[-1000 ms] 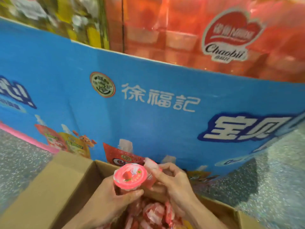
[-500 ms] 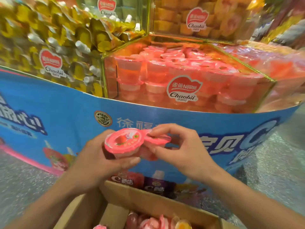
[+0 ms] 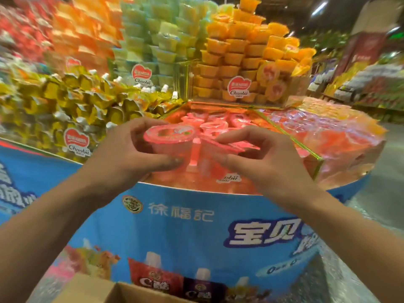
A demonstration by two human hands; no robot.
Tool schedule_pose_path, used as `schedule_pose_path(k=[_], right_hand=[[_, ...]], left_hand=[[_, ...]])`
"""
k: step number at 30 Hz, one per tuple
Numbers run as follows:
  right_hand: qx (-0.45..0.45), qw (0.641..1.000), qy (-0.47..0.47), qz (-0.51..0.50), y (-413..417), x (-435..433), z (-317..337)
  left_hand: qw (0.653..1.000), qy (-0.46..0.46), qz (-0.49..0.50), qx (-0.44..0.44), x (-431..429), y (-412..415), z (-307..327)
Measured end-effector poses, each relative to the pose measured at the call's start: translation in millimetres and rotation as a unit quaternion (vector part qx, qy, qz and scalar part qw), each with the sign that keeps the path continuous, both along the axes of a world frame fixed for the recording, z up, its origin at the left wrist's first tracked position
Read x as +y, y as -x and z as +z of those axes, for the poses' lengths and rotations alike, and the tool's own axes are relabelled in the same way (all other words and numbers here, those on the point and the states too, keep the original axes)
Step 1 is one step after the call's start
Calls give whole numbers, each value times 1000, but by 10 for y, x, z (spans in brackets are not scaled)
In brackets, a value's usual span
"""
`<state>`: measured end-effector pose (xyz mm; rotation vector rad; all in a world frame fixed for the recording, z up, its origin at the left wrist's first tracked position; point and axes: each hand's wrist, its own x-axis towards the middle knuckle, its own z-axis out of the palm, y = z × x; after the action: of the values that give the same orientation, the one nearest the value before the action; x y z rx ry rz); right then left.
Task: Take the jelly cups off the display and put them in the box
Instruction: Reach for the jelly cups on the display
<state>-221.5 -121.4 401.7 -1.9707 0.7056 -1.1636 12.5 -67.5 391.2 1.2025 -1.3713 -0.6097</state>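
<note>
My left hand grips a pink jelly cup with a round pink lid, thumb under it and fingers curled over the far rim. Right beside it, my right hand pinches a second pink jelly cup, tilted and touching the first. Both cups are held just above the front edge of the clear display bin, which holds several more pink cups. The cardboard box shows only its near corner at the bottom of the view.
The blue display skirt stands between the box and the bin. Yellow pouches fill the left bin. Stacks of green cups and orange cups rise behind. A shop aisle with shelves lies at the right.
Both hands have risen with their pink cups from over the box up to the front of the pink bin. The camera has tilted up, so most of the box has left the view.
</note>
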Motion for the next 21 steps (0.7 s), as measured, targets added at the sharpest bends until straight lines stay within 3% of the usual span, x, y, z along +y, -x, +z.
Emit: schedule_pose_path(k=[3,9,16,21], right_hand=[[-7,999,38,-16,72,-141,256],[-6,992,77,-97,78,-626,438],[89,980,86,-156,-110,-1064,183],[99,981,79,-149,-177,-1120,106]], left_hand=[[1000,17,6,-21,-139,37,250],[997,17,65,44,-603,54,429],[990,-47,123,-44,-1098,52,377],[982,-69,133,-111,-1301,38,368]])
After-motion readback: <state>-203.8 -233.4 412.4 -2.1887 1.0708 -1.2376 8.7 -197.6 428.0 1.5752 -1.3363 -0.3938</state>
